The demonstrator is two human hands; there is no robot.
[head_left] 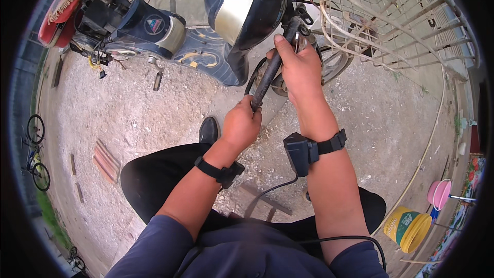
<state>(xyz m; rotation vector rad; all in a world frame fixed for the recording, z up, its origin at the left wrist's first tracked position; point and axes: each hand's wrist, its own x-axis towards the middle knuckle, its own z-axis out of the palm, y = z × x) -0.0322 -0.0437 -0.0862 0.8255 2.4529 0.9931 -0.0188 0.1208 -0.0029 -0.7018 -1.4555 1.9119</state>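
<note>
A dark, worn tube [268, 78] slants between my two hands, with its upper end by the scooter's front. My left hand [243, 122] is closed round the lower end. Higher up, my right hand [303, 72] grips the same tube, thumb lying along it; a small shiny metal part shows by those fingers. Just beyond is the electric scooter [242, 7], with a dark blue and silver front panel and a patterned footboard [211, 54]. Part of a wheel [337, 64] shows behind my right hand. Whether the tube is joined to the scooter I cannot tell.
A rusty wire basket [391, 20] juts in at the upper right. A yellow bucket [409, 229] lies tipped at the lower right near a pink bucket [439, 194]. A striped slab [106, 161] rests on the gravelly ground at left. Cables run from my wrist devices.
</note>
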